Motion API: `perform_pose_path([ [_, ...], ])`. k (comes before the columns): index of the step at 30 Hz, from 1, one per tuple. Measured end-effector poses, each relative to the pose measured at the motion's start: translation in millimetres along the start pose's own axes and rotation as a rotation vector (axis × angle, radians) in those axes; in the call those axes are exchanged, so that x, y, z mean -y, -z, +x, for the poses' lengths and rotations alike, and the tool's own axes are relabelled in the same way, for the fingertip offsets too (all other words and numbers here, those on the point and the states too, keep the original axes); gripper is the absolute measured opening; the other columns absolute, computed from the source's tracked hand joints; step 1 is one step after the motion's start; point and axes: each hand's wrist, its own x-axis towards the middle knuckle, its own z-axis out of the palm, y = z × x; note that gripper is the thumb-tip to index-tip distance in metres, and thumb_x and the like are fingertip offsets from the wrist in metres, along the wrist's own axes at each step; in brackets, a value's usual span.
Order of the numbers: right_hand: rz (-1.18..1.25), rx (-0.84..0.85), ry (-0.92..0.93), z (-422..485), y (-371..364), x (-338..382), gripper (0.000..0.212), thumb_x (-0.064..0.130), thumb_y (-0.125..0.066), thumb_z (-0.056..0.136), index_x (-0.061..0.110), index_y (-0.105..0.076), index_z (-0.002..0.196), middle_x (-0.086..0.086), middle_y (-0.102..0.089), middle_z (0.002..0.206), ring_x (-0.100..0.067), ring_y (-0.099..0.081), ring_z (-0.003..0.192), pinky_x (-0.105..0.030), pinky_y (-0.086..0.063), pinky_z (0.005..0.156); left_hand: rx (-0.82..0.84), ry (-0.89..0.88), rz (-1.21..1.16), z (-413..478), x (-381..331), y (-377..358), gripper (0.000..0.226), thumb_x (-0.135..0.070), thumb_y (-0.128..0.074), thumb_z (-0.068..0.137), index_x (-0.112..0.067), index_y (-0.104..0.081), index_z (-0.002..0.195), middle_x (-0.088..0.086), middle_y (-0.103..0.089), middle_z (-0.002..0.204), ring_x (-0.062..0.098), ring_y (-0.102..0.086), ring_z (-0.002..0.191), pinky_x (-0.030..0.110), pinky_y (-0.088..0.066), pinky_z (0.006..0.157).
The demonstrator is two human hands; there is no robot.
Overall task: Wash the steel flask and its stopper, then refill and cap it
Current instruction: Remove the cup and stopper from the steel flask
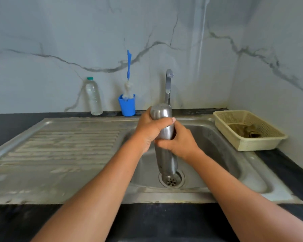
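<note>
I see the steel flask (pixel 165 159) held upright over the sink (pixel 217 145), its lower end just above the drain (pixel 171 179). The left hand (pixel 150 130) grasps the upper part, fingers (pixel 164 121) wrapped round the metal. The right hand (pixel 180 142) grips the middle, just below the left. The tap (pixel 168 84) stands right behind the flask. At the far wall, left of the tap, a blue cup (pixel 127 107) holds a brush (pixel 128 67), with a plastic bottle (pixel 94 96) further left. A basket (pixel 248 145) sits on the surface (pixel 147 222) at the right.
</note>
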Motion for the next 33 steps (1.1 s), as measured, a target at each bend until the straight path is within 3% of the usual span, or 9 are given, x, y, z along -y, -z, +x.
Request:
perform_pose_path([
  [3, -0.059, -0.071, 0.01, 1, -3, -6, 0.051, 0.032, -0.086, 0.068, 0.027, -0.058, 0.11, 0.011, -0.071, 0.089, -0.001, -0.068, 0.078, -0.019, -0.056, 0.068, -0.116, -0.032, 0.027, 1, 11, -15, 0.039, -0.023, -0.09, 0.076, -0.03, -0.065, 0.106, 0.0, -0.075, 0.103, 0.019, -0.073, 0.095, 0.041, -0.062, 0.086],
  [6, -0.09, -0.131, 0.011, 4, -5, -9, 0.054, 0.037, -0.087, 0.07, 0.028, -0.054, 0.111, 0.018, -0.066, 0.088, 0.005, -0.063, 0.078, -0.011, -0.049, 0.064, -0.262, -0.063, 0.041, 3, 21, -29, 0.049, -0.035, -0.093, 0.072, -0.033, -0.063, 0.111, -0.008, -0.074, 0.104, 0.013, -0.073, 0.097, 0.041, -0.061, 0.09],
  [9, -0.062, -0.125, -0.016, 8, -2, -18, 0.054, 0.039, -0.087, 0.07, 0.031, -0.056, 0.113, 0.019, -0.067, 0.089, 0.006, -0.064, 0.079, -0.007, -0.047, 0.061, -0.154, -0.051, 0.058, 9, 27, -26, 0.056, -0.04, -0.094, 0.072, -0.032, -0.062, 0.117, -0.008, -0.074, 0.108, 0.011, -0.073, 0.099, 0.037, -0.061, 0.089],
  [13, 0.001, -0.12, -0.061, 14, 2, -26, 0.054, 0.041, -0.089, 0.065, 0.034, -0.061, 0.11, 0.016, -0.07, 0.091, 0.004, -0.068, 0.08, -0.012, -0.053, 0.065, 0.055, -0.055, 0.039, 12, 31, -5, 0.041, -0.022, -0.083, 0.087, -0.023, -0.063, 0.123, 0.0, -0.076, 0.113, 0.018, -0.074, 0.107, 0.034, -0.059, 0.082],
  [20, -0.089, -0.099, -0.003, 15, -3, -24, 0.055, 0.04, -0.089, 0.064, 0.032, -0.057, 0.107, 0.017, -0.068, 0.088, 0.003, -0.067, 0.078, -0.015, -0.053, 0.065, -0.156, -0.068, -0.036, 13, 34, -11, 0.065, -0.025, -0.097, 0.068, -0.023, -0.051, 0.114, 0.002, -0.07, 0.109, 0.015, -0.074, 0.097, 0.033, -0.063, 0.079],
  [23, -0.133, -0.087, 0.028, 14, -4, -23, 0.054, 0.041, -0.09, 0.062, 0.032, -0.06, 0.105, 0.017, -0.069, 0.086, 0.003, -0.067, 0.078, -0.016, -0.055, 0.067, -0.099, -0.046, -0.049, 13, 34, -9, 0.075, -0.027, -0.099, 0.066, -0.029, -0.055, 0.127, -0.001, -0.07, 0.118, 0.015, -0.072, 0.106, 0.035, -0.062, 0.085],
  [27, -0.005, -0.095, -0.028, 13, -3, -28, 0.058, 0.044, -0.091, 0.061, 0.033, -0.061, 0.111, 0.014, -0.072, 0.093, 0.001, -0.069, 0.084, -0.021, -0.059, 0.073, 0.082, -0.056, -0.036, 14, 33, 2, 0.053, -0.018, -0.091, 0.077, -0.022, -0.063, 0.122, 0.0, -0.075, 0.113, 0.016, -0.073, 0.107, 0.031, -0.059, 0.083],
  [30, 0.059, -0.111, -0.059, 14, -1, -29, 0.059, 0.045, -0.093, 0.061, 0.034, -0.062, 0.111, 0.014, -0.072, 0.096, 0.0, -0.069, 0.087, -0.023, -0.059, 0.076, 0.052, -0.063, -0.11, 17, 33, 8, 0.05, -0.02, -0.084, 0.072, -0.014, -0.059, 0.115, 0.007, -0.075, 0.111, 0.027, -0.072, 0.111, 0.036, -0.057, 0.086],
  [33, -0.013, -0.085, -0.021, 14, -2, -26, 0.059, 0.047, -0.091, 0.061, 0.033, -0.061, 0.109, 0.015, -0.071, 0.093, 0.001, -0.068, 0.083, -0.02, -0.058, 0.071, -0.01, -0.056, -0.063, 13, 31, 1, 0.064, -0.017, -0.095, 0.07, -0.018, -0.053, 0.118, 0.004, -0.07, 0.113, 0.015, -0.073, 0.1, 0.027, -0.058, 0.073],
])
